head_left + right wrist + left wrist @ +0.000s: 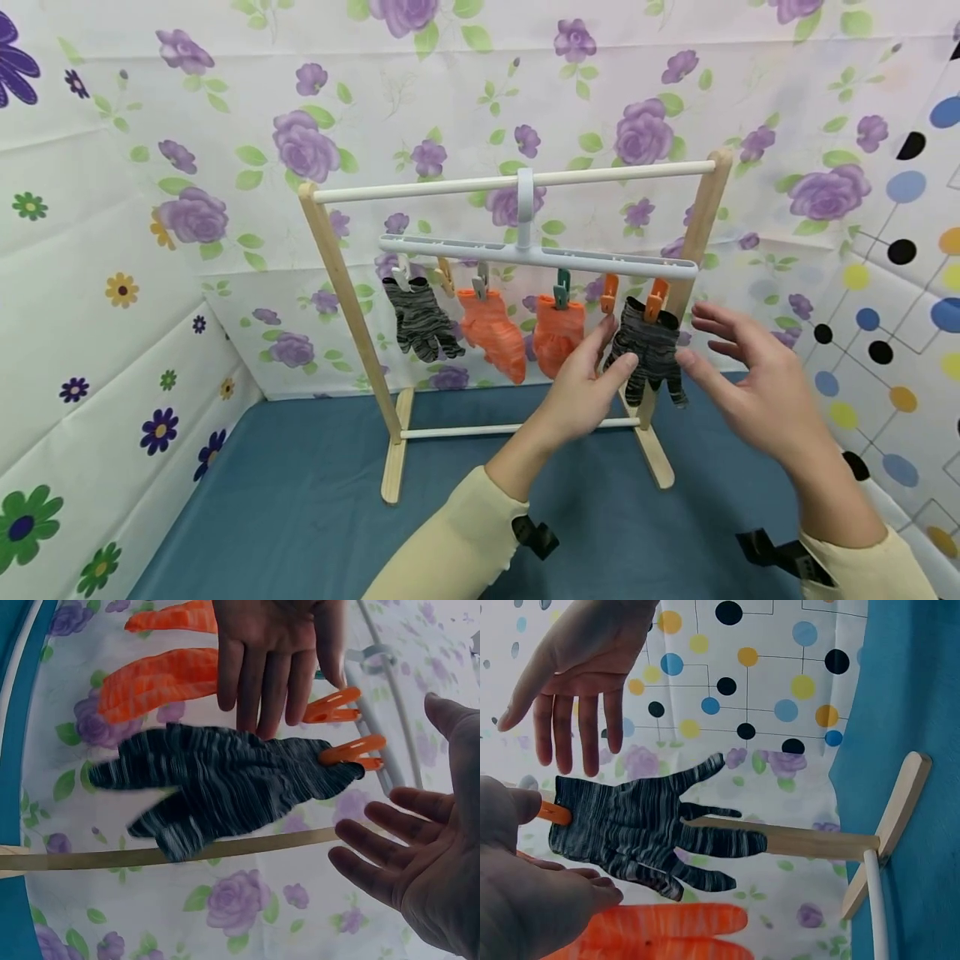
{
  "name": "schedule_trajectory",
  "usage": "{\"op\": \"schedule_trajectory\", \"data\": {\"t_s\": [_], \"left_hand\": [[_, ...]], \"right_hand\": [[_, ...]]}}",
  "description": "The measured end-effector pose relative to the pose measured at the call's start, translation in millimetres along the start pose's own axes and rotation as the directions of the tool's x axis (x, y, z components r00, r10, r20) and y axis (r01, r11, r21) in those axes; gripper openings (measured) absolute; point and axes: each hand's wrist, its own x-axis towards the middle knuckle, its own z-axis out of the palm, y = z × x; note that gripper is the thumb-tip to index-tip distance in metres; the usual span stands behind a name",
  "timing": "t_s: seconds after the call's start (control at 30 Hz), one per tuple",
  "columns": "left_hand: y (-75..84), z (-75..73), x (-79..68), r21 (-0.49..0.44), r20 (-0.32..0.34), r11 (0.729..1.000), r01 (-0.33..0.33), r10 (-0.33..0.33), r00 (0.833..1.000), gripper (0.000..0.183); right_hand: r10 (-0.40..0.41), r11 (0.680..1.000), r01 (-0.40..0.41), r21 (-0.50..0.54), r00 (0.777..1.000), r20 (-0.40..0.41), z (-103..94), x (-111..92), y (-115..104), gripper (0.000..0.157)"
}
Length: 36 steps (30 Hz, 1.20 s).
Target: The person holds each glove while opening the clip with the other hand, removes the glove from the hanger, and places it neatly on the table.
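Observation:
A dark grey striped glove [649,358] hangs fingers-down from an orange clothespin [657,300] at the right end of a white clip hanger [600,263]. On its left side is my left hand [583,390], fingers extended and close to the cuff; whether it touches the knit I cannot tell. My right hand [757,387] is held apart on the other side, fingers spread and loosely bent, holding nothing. In the right wrist view the same glove [225,784] lies between both hands. Another orange clothespin [609,293] with nothing in it hangs beside the glove's pin.
Two orange gloves [492,333] and another grey striped glove [422,321] are pinned farther left. A yellowish clothespin [446,275] hangs among them. The hanger hooks over the top bar [420,188] of a wooden rack standing on a blue cloth [300,500]. Patterned sheets [450,75] surround it.

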Motion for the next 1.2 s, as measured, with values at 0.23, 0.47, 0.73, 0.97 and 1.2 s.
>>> {"op": "schedule_trajectory", "data": {"t_s": [0.23, 0.47, 0.73, 0.97, 1.2], "left_hand": [[-7.2, 9.7, 20.5, -0.064, -0.048, 0.998, 0.021, -0.024, 0.999, 0.066], [-5.7, 18.9, 32.9, -0.093, -0.12, 0.993, 0.067, -0.078, 0.99, 0.062], [-5.2, 23.9, 41.7, -0.132, -0.171, 0.99, 0.057, -0.079, 0.982, 0.045], [-3.8, 26.4, 42.3, -0.137, -0.22, 0.991, 0.005, -0.035, 0.975, 0.024], [-2.6, 27.0, 38.9, -0.159, -0.196, 0.987, -0.008, -0.023, 0.98, 0.023]], "right_hand": [[0.041, 0.998, -0.04, 0.053, 0.999, -0.012, 6.0, 8.7, 7.9, 0.063], [0.043, 0.998, -0.043, 0.048, 0.999, -0.015, 6.9, 8.5, 10.0, 0.063], [0.024, 0.999, -0.022, 0.049, 0.999, -0.034, 6.9, 9.2, 9.3, 0.063], [0.012, 1.0, -0.01, 0.026, 0.997, -0.072, 5.4, 12.1, 7.2, 0.06], [0.018, 0.998, -0.013, 0.069, 0.997, -0.074, 7.4, 17.0, 5.6, 0.058]]}}
